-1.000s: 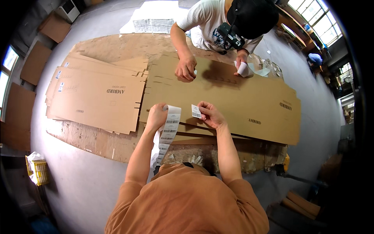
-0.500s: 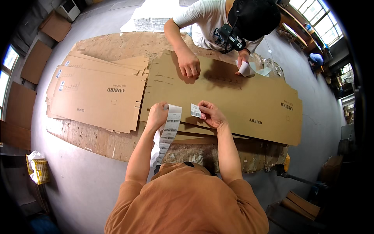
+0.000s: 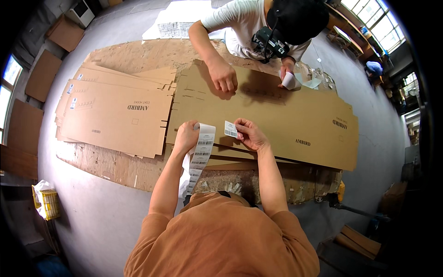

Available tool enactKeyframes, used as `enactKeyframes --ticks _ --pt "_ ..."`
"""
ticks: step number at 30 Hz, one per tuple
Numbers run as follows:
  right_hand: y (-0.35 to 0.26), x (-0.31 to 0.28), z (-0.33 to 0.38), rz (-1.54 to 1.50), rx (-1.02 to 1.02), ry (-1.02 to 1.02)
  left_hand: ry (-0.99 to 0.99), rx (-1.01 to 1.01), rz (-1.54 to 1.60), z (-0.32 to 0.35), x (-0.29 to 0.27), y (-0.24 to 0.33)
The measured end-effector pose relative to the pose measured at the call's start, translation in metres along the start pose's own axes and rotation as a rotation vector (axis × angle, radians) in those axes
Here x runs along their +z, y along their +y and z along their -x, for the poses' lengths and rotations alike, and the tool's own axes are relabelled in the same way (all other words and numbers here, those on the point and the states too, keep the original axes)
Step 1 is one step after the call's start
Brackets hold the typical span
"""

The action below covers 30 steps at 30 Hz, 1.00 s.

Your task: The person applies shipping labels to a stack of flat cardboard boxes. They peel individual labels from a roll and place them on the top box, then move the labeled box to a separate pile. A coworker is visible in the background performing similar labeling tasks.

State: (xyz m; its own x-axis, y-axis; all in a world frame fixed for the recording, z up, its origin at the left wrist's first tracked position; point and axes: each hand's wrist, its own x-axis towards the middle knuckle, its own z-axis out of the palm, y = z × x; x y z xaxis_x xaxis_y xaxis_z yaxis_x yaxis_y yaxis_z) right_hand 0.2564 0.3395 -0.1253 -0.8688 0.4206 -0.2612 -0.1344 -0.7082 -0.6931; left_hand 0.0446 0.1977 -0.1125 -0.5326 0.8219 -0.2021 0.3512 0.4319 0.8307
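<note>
My left hand (image 3: 186, 136) is closed on a strip of white labels (image 3: 201, 150) printed with barcodes; the strip curls over the fingers and hangs toward my lap. Pinched in my right hand (image 3: 252, 134) is a single white barcode label (image 3: 230, 129), held apart from the strip. Both hands are over the near edge of a flat brown cardboard sheet (image 3: 277, 122), which lies on other sheets. Across the table a co-worker's hand (image 3: 224, 78) rests on the same sheet, while the co-worker's other hand (image 3: 287, 74) holds a white paper roll (image 3: 290, 82).
To the left lies a fanned stack of cardboard sheets (image 3: 115, 111), some with small labels near their left ends. The worn wooden table (image 3: 106, 166) carries both piles. A yellow basket (image 3: 48, 203) stands at the left. White stacked bundles (image 3: 180, 23) sit beyond the table.
The label in my right hand has tilted and shifted slightly left. My left hand stays on the strip. The co-worker's head and upper body have moved a little to the left.
</note>
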Motion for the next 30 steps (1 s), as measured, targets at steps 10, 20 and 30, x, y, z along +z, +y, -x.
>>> enactKeyframes --ticks 10,20,30 --pt "0.0011 -0.0018 -0.0016 -0.001 -0.001 0.003 0.003 0.000 0.007 -0.0005 0.0002 -0.0006" --pt "0.0016 -0.0027 -0.0013 -0.010 -0.003 0.007 -0.010 -0.016 0.012 0.0014 -0.0018 0.0038" --pt "0.0020 -0.0033 -0.0014 -0.014 -0.002 0.007 -0.012 -0.014 0.004 -0.0002 -0.0003 -0.0009"
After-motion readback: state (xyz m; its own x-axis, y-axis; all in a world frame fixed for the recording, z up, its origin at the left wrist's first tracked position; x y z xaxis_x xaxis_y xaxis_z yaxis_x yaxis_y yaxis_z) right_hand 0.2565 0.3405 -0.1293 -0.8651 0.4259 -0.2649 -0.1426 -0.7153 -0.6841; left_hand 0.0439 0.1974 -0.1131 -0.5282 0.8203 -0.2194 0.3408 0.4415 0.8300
